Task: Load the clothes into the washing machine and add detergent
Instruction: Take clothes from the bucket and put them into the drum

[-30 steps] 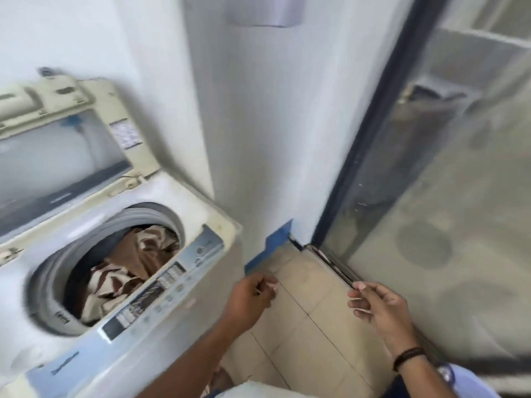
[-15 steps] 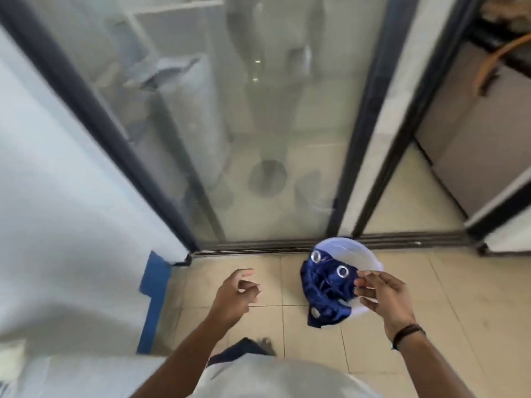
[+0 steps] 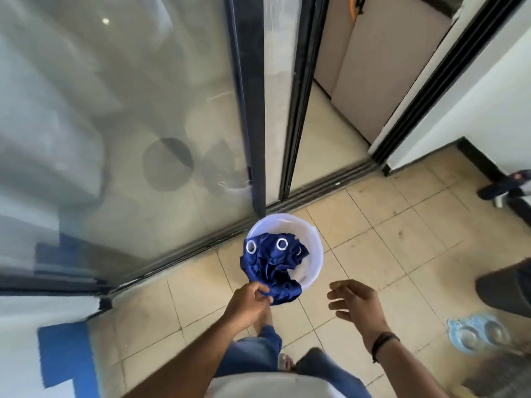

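Two hands reach toward the white bucket (image 3: 311, 248) on the floor tiles. Left hand (image 3: 248, 301) pinches the near, overhanging edge of the blue cloth (image 3: 273, 262); right hand (image 3: 356, 304), fingers spread and empty, hovers just right of the rim, farther from the fabric.

Dark blue cloth (image 3: 274, 265) with shiny silver rings, all crumpled up in a round white bucket (image 3: 312, 248) on the tiled floor, beside the glass door track. One end hanging over the near rim, pinched by the left hand (image 3: 249, 303).
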The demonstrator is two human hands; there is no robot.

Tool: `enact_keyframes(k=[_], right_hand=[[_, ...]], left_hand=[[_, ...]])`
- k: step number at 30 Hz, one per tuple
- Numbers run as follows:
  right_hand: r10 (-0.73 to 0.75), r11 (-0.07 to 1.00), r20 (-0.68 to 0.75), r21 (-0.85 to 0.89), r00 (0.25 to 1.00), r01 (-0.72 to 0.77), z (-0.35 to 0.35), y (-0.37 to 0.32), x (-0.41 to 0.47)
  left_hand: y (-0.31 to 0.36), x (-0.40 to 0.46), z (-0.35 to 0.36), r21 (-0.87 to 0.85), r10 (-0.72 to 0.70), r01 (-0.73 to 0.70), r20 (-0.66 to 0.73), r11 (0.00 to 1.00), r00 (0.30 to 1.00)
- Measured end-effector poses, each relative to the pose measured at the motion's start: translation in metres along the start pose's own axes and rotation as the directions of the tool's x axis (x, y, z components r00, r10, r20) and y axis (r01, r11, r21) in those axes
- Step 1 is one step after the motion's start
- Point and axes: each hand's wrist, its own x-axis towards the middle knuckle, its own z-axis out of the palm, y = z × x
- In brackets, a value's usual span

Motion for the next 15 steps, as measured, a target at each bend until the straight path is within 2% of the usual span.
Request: enact_keyframes(k=[4, 8, 12, 15], right_hand=[[0.091, 0.995, 0.006, -0.029, 0.996, -0.091, 0.031, 0.021, 0.052], [0.180, 0.978, 0.047, -0.111, 0.982, -0.174, 0.071, 0.057, 0.118], [0.221, 0.922, 0.150, -0.353, 0.964, -0.157, 0.119, 0.100, 0.210], [0.243, 0.836, 0.239, -0.544, 0.940, -0.078, 0.150, 0.123, 0.280]], left_hand=[[-0.022, 0.065, -0.006, 0.147, -0.091, 0.081, 0.061, 0.986, 0.994], [-0.050, 0.137, -0.010, 0.195, -0.136, 0.137, -0.021, 0.971, 0.990], [-0.091, 0.218, -0.002, 0.380, -0.191, 0.193, -0.043, 0.905, 0.981], [-0.102, 0.273, 0.005, 0.510, -0.114, 0.105, -0.014, 0.854, 0.993]])
